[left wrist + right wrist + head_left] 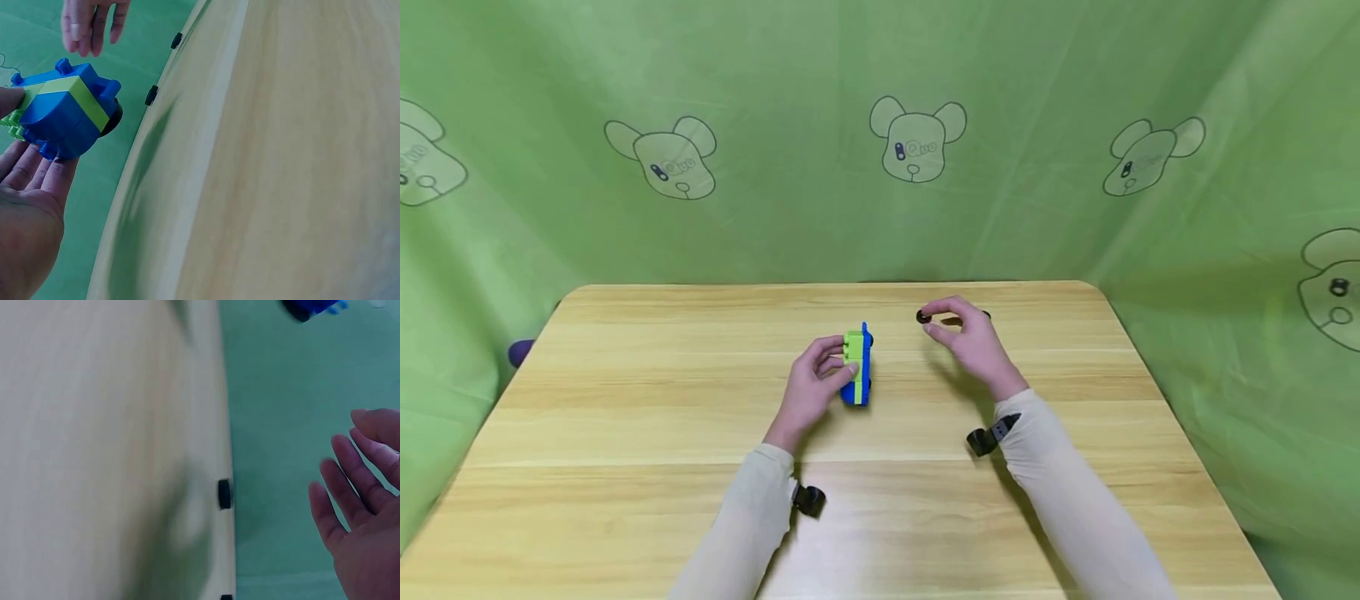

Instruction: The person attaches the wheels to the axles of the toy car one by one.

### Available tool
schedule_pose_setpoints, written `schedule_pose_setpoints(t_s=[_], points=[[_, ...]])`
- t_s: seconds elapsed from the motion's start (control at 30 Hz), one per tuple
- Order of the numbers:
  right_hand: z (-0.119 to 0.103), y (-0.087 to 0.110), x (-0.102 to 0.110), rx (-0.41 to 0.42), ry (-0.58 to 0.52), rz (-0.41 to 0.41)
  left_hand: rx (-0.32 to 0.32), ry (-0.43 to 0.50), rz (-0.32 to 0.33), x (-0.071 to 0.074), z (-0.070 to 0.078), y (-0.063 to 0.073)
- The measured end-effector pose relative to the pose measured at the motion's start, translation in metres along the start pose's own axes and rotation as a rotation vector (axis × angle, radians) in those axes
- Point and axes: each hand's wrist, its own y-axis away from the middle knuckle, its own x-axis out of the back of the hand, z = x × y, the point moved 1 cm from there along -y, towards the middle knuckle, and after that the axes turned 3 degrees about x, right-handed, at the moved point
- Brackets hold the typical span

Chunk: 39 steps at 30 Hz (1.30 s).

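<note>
My left hand grips a toy car of blue and lime-green building blocks, held above the table with thumb and fingers on its green studded side. A black wheel shows on the car in the left wrist view. To the right, my right hand hovers over the table with fingers spread and loosely bent, nothing between them. Near its fingertips in the head view lies a small black wheel. Another black wheel is partly hidden behind that hand.
Both wheels lie close to the far edge of the light wooden table. A green curtain printed with bear heads hangs behind and at the sides. Beyond the table's left edge is a purple object.
</note>
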Motion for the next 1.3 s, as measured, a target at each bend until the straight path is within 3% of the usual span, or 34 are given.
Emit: schedule_pose_setpoints(t_s=[0.1,0.2,0.37,0.7,1.03,1.3], points=[[0.009,-0.003,0.001,-0.012,0.082,-0.009,0.031,0.010,-0.010,0.002,0.000,-0.001],[0.016,-0.009,0.001,-0.055,0.121,-0.035,0.025,0.022,0.000,0.003,-0.009,-0.006],[0.029,-0.020,0.000,-0.104,0.178,-0.110,0.013,0.009,0.011,0.003,-0.009,-0.005],[0.044,-0.043,-0.002,-0.145,0.308,-0.207,0.012,-0.031,-0.026,0.002,-0.007,-0.003],[0.062,-0.060,-0.004,-0.086,0.384,-0.288,0.064,-0.030,-0.040,0.003,-0.006,-0.005],[0.073,-0.063,-0.006,-0.087,0.462,-0.282,0.080,-0.026,-0.053,0.004,-0.006,-0.006]])
